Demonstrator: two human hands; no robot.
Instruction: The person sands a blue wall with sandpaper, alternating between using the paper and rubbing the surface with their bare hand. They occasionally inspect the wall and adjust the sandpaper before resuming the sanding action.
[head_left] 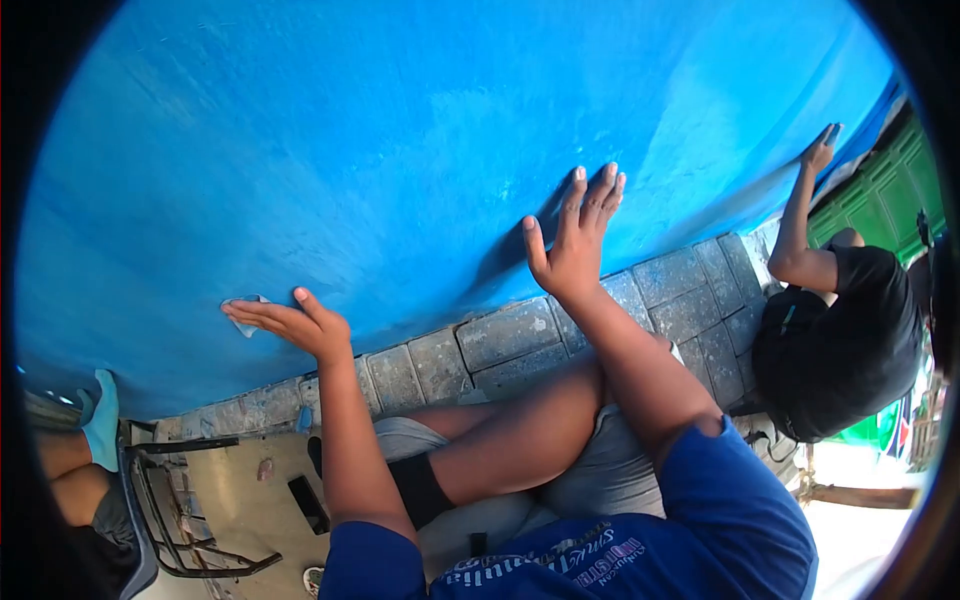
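Observation:
A broad blue-painted wall [380,150] fills the upper part of the head view. My left hand [300,325] is at its lower left, fingers stretched out and flat over a small pale sheet [250,328] that looks like sandpaper. The sheet's edges show around the fingers, pressed between them and the blue surface. Higher up and to the right, my right hand [577,238] has its fingers spread and holds nothing. Its fingertips are at the wall and a shadow falls beside it; whether the palm touches cannot be told.
Grey paving blocks [510,340] run along the wall's foot. A person in black [840,340] crouches at right, one hand at the wall near a green panel [885,190]. At lower left are a black metal frame [190,510], a dark phone-like object [308,503] and another person's teal sock [102,430].

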